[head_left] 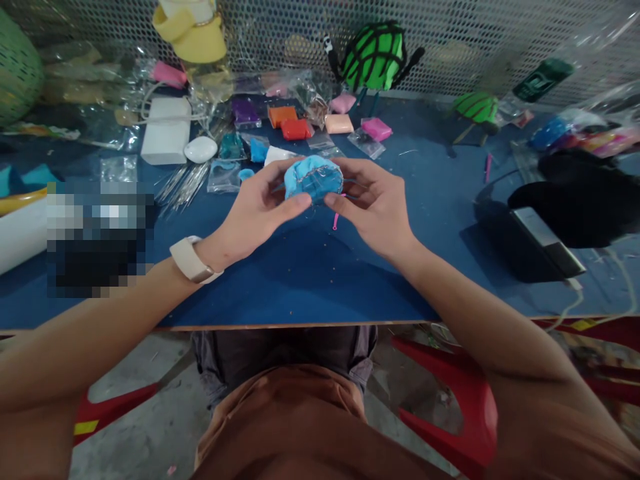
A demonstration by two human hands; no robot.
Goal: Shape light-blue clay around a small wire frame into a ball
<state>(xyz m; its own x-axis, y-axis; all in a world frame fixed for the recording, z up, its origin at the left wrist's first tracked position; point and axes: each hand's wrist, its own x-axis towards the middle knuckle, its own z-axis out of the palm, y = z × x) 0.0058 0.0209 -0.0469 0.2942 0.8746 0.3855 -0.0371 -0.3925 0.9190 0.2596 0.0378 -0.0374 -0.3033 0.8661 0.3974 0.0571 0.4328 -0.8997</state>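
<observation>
- Blue clay-and-wire piece (314,179) held above the desk (280,280), well back from its front edge.
- Gripped from one side by left hand (263,203), from the other by right hand (377,200); fingers of both curled, thumbs nearest.
- Red packet (296,129) and green-and-black domed model (375,57) placed toward back edge.

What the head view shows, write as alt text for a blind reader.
A person's left hand and right hand hold a rounded, wire-strung light-blue piece above a blue tabletop. Behind it are small colourful packets, thin silvery wires and a green, black-striped domed model before a grey perforated panel.
</observation>
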